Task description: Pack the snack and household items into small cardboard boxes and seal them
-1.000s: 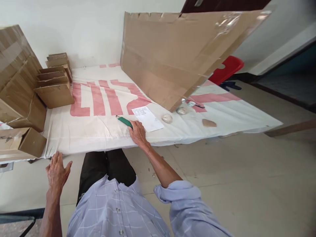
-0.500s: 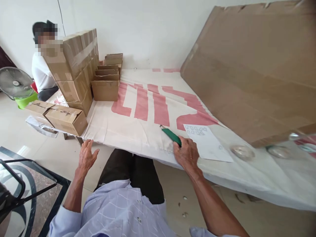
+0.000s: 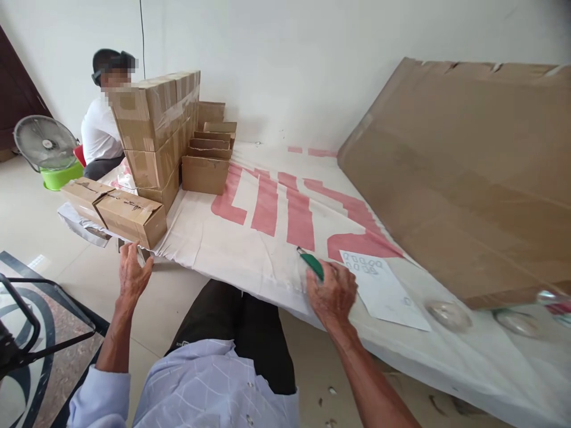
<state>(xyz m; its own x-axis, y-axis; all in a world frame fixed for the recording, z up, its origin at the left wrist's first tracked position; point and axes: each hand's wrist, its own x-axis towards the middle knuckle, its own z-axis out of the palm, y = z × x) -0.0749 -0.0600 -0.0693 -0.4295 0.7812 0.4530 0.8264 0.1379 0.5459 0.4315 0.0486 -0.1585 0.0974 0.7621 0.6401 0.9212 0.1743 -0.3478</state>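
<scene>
My right hand [image 3: 333,288] is closed around a green utility knife [image 3: 312,264], its narrow metal tip pointing away to the left over the cloth. The hand is at the front edge of the cloth-covered table [image 3: 236,252], just left of a white paper sheet [image 3: 383,291] with small drawn shapes. My left hand [image 3: 134,270] has its thumb and fingers apart and nothing in it. It hovers by the table's left front edge, close to the near end of a closed cardboard box [image 3: 131,217]. Whether its fingertips touch that box, I cannot tell.
Taped cartons [image 3: 156,131] are stacked at the left, beside several open cardboard boxes [image 3: 205,175]. A large cardboard sheet [image 3: 459,184] leans at the right, near clear round packets [image 3: 448,315]. A person in white [image 3: 102,131] sits behind the stack, near a fan [image 3: 47,142].
My left hand has moved left toward the closed cardboard box. My right hand still holds the knife, which now shows less of its handle. The camera view has tilted up and shifted left.
</scene>
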